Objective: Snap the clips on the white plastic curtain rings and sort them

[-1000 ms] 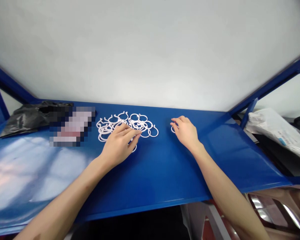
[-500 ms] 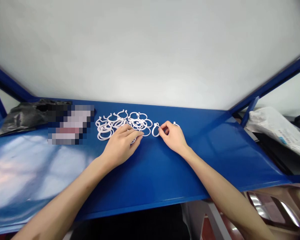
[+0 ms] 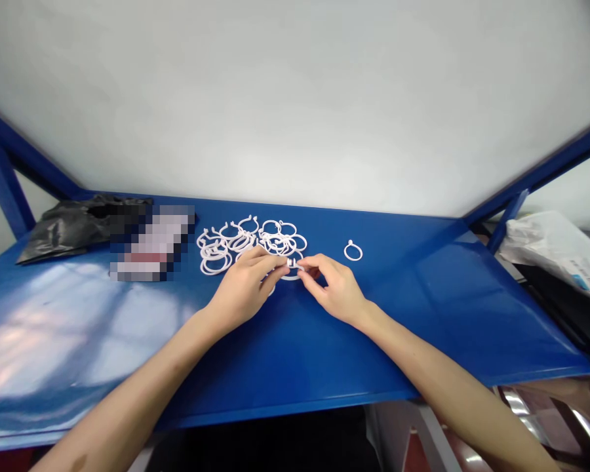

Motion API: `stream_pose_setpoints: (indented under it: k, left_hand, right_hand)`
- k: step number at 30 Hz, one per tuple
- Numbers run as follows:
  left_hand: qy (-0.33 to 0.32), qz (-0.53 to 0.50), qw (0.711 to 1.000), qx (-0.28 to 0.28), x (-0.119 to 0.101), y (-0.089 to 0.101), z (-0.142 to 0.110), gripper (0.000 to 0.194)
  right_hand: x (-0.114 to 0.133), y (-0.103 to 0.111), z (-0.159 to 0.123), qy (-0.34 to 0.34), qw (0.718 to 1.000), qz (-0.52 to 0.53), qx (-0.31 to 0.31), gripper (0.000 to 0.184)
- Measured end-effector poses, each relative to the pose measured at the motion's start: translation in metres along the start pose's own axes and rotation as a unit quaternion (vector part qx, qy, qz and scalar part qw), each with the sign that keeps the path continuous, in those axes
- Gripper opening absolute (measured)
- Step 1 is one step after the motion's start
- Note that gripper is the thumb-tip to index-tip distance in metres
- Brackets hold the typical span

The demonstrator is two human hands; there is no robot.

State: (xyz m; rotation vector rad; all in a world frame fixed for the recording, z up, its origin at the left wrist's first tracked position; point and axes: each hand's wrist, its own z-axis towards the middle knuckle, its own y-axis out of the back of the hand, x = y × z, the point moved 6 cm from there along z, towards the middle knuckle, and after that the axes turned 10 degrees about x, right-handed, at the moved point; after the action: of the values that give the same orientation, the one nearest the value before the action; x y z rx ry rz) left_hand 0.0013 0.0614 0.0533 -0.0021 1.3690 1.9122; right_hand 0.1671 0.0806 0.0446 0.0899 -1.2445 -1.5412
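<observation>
Both hands meet at one white plastic ring (image 3: pixel 290 278) with small knobs at its open ends. My left hand (image 3: pixel 243 283) pinches it on the left near a knob, thumb against fingers. On the opposite side my right hand (image 3: pixel 338 286) grips the ring between thumb and fingertips. A heap of similar white rings (image 3: pixel 278 246) lies just behind and left of my left hand, several with gaps between their knobbed ends. My left hand partly covers some of them. One separate ring (image 3: pixel 353 259), its knobs together, lies flat behind my right hand.
Everything lies on a blue shelf (image 3: pixel 295 354) against a pale wall. A black plastic bag (image 3: pixel 59 229) and a pixelated pale object (image 3: pixel 160 233) are at the left. Blue frame bars (image 3: pixel 509 219) rise at the right, with a clear plastic package (image 3: pixel 550 246) beyond them.
My right hand has brought its ring left to my left hand, and both now hold it. The single ring behind my right hand has come into full view. The camera has shifted slightly.
</observation>
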Motion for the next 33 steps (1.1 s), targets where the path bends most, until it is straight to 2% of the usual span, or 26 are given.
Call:
stream_pose_setpoints:
  k: [4, 10, 16, 20, 23, 25, 30, 33]
  left_hand:
    - [0.017, -0.027, 0.999, 0.012, 0.002, -0.002, 0.0, 0.019]
    - [-0.013, 0.006, 1.0, -0.009, -0.001, -0.009, -0.006, 0.019]
    - [-0.058, 0.051, 0.997, -0.007, -0.008, -0.014, -0.009, 0.02]
    - [-0.042, 0.059, 0.997, -0.003, -0.005, -0.013, -0.007, 0.02]
    - [-0.02, 0.076, 0.997, -0.001, -0.001, -0.01, -0.005, 0.02]
    - [-0.014, 0.081, 0.997, 0.006, 0.0, -0.008, -0.004, 0.019]
    - [0.007, 0.067, 0.998, -0.001, 0.006, 0.0, -0.001, 0.017]
    - [0.017, 0.071, 0.997, 0.003, 0.01, 0.0, 0.0, 0.018]
  right_hand:
    - [0.006, 0.003, 0.001, 0.039, 0.999, -0.01, -0.017, 0.013]
    - [0.013, 0.0, -0.002, 0.084, 0.996, -0.002, -0.024, 0.011]
    - [0.013, -0.006, -0.006, 0.103, 0.994, -0.03, 0.012, 0.016]
    - [0.014, -0.007, -0.002, 0.096, 0.994, -0.054, 0.026, 0.018]
    - [0.008, -0.002, 0.005, 0.048, 0.993, -0.106, 0.038, 0.02]
    - [-0.005, 0.009, 0.008, -0.014, 0.986, -0.163, 0.034, 0.023]
    - [-0.063, 0.053, -0.001, -0.195, 0.934, -0.297, 0.026, 0.021]
    - [-0.09, 0.068, -0.01, -0.236, 0.916, -0.323, 0.033, 0.019]
